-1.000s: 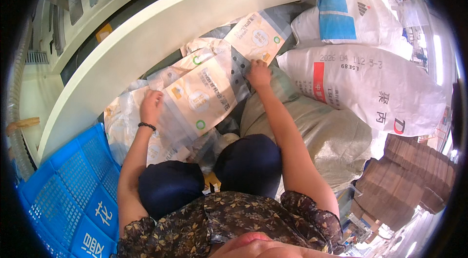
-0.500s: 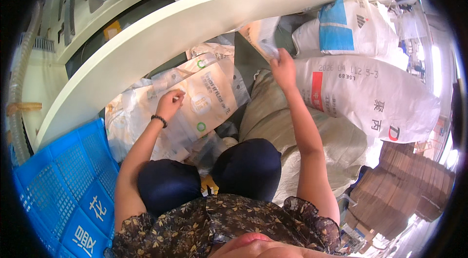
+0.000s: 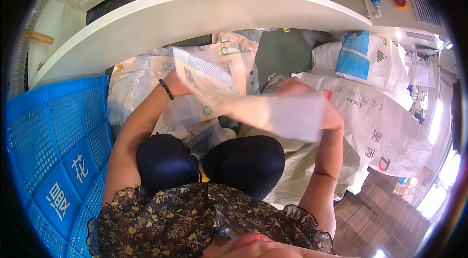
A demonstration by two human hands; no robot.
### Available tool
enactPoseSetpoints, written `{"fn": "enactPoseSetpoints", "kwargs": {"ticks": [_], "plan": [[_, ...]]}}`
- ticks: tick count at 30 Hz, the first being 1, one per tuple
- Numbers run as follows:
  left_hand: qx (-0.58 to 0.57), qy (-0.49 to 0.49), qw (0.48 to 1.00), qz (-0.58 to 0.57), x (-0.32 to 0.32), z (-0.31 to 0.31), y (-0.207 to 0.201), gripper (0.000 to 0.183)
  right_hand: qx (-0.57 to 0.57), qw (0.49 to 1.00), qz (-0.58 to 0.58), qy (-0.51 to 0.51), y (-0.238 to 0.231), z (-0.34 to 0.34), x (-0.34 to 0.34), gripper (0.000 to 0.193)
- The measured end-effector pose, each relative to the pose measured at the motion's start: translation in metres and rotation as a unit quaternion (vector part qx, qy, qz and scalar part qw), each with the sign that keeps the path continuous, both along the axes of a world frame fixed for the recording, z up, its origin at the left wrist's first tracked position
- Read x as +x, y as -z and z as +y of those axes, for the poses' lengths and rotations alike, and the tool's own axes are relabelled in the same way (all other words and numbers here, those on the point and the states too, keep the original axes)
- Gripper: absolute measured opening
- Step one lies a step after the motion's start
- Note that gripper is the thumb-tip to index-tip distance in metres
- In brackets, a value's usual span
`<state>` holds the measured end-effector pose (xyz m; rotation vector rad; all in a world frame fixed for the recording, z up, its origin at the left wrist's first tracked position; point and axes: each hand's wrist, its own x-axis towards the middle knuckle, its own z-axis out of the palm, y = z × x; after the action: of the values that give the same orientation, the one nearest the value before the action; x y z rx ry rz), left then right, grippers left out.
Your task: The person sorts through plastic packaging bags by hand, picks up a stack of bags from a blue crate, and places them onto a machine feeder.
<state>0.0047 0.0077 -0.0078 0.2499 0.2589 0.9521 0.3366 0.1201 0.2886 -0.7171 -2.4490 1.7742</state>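
A peach-printed plastic bag (image 3: 248, 109) with see-through dotted ends stretches between my hands above my knees, its right part smeared by motion. My left hand (image 3: 178, 82), with a dark bead bracelet at the wrist, is closed on the bag's left end; the bag covers its fingertips. At the other end my right hand (image 3: 304, 93) grips the bag, blurred and partly hidden behind it. Beneath and beyond the left hand lies a loose pile of similar plastic bags (image 3: 135, 82), peach and clear, with green ring marks.
A blue perforated crate (image 3: 46, 131) stands at my left. Stuffed white sacks (image 3: 360, 126) lie at the right, with a greenish woven sack (image 3: 292, 165) nearer. Across the far side curves a cream machine panel (image 3: 204, 12). Stacked brown cardboard (image 3: 375, 214) is at lower right.
My right hand has come nearer from the far side, bringing the bag over the pile. My left hand, formerly above the pile, now holds the bag's other end. The view has shifted.
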Motion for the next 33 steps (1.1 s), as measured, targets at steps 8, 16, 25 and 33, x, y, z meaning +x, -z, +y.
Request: {"fn": "enactPoseSetpoints", "kwargs": {"ticks": [8, 16, 25, 33], "plan": [[-0.126, 0.050, 0.989, 0.067, -0.013, 0.012, -0.057, 0.082, 0.320, 0.943, -0.041, -0.081, 0.015, -0.027, -0.012, 0.019], [-0.135, -0.110, 0.935, 0.308, 0.016, 0.008, -0.038, 0.048, 0.244, 0.967, -0.004, 0.071, 0.017, -0.034, -0.014, 0.025], [-0.063, 0.035, 0.973, 0.221, -0.042, 0.002, -0.057, 0.036, -0.355, 0.732, 0.101, 0.573, 0.114, -0.013, 0.062, 0.030], [-0.154, -0.070, 0.961, 0.218, -0.023, -0.001, -0.045, 0.061, -0.323, 0.818, 0.072, 0.471, 0.232, -0.031, 0.085, 0.038]]}}
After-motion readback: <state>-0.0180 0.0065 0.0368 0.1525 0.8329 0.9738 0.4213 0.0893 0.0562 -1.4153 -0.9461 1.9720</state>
